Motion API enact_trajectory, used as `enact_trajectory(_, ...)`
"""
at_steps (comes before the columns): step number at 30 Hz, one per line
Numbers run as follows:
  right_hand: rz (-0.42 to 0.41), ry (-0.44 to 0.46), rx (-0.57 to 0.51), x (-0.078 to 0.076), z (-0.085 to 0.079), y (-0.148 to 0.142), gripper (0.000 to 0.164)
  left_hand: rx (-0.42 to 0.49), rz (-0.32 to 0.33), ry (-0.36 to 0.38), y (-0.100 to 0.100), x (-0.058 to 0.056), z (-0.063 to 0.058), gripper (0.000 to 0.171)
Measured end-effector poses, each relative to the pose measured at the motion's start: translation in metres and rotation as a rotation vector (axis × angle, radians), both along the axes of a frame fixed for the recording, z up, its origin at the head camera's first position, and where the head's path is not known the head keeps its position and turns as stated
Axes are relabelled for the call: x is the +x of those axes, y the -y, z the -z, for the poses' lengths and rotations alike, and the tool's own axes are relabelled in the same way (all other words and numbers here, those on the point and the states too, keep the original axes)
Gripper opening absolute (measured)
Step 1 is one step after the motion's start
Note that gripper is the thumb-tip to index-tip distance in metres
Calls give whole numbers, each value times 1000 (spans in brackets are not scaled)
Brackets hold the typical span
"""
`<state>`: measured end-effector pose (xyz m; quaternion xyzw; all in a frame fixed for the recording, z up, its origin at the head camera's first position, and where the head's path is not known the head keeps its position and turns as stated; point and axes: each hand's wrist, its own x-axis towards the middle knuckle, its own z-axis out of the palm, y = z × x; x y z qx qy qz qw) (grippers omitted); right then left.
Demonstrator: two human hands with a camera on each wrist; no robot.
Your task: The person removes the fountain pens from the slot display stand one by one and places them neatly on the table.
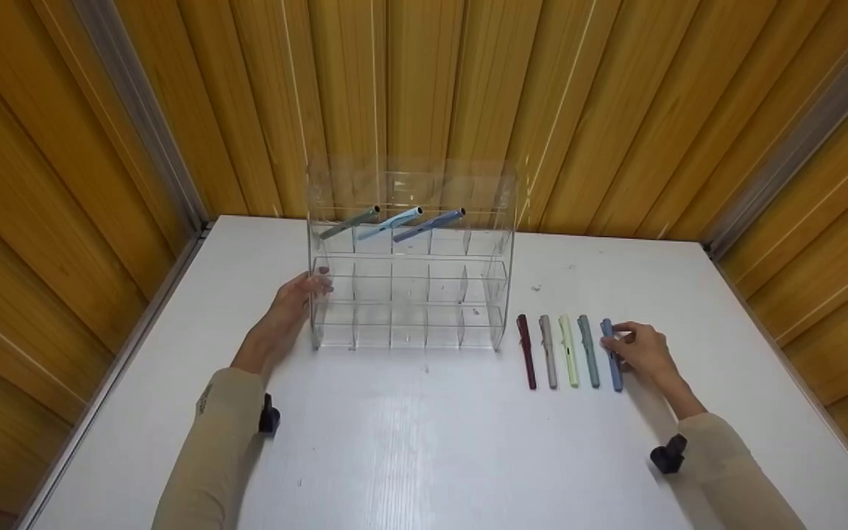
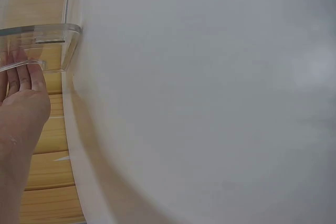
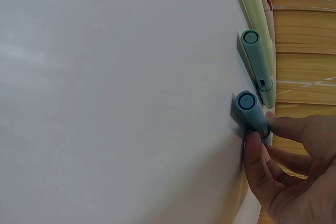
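A clear acrylic pen rack (image 1: 409, 287) with several compartments stands on the table. Three pens lie slanted in its top tier: a grey-green pen (image 1: 350, 222), a light blue pen (image 1: 390, 223) and a darker blue pen (image 1: 430, 225). My left hand (image 1: 295, 298) touches the rack's left side; its fairly straight fingers (image 2: 23, 77) show through the clear plastic in the left wrist view. On the right, my right hand (image 1: 645, 350) pinches a blue pen (image 3: 252, 111) between thumb and fingers. That pen is at the right end of a row, at the table surface.
Left of the pinched pen lie a teal pen (image 1: 589, 352), a pale green pen (image 1: 568, 352), a grey pen (image 1: 548, 352) and a dark red pen (image 1: 526, 352). Wood-look panels (image 1: 424, 88) rise behind the white table (image 1: 409, 442).
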<state>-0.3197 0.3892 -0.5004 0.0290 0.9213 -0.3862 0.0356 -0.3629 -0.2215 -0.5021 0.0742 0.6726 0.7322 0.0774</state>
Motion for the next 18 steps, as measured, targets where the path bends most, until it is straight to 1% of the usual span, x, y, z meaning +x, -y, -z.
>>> enact_trajectory(5,2,-28,6,-1,0,-1,52,-5,2,-5,-2,-1,-1,35)
enact_trajectory(9,-5,-42,4,-2,3,1,52,-13,-11,20,-1,1,0,32)
enact_trajectory(14,6,-27,-7,-3,6,4,51,1,-20,46,0,2,1,33)
enact_trajectory(18,13,-15,-6,-4,4,2,53,14,-24,36,-2,-1,0,34)
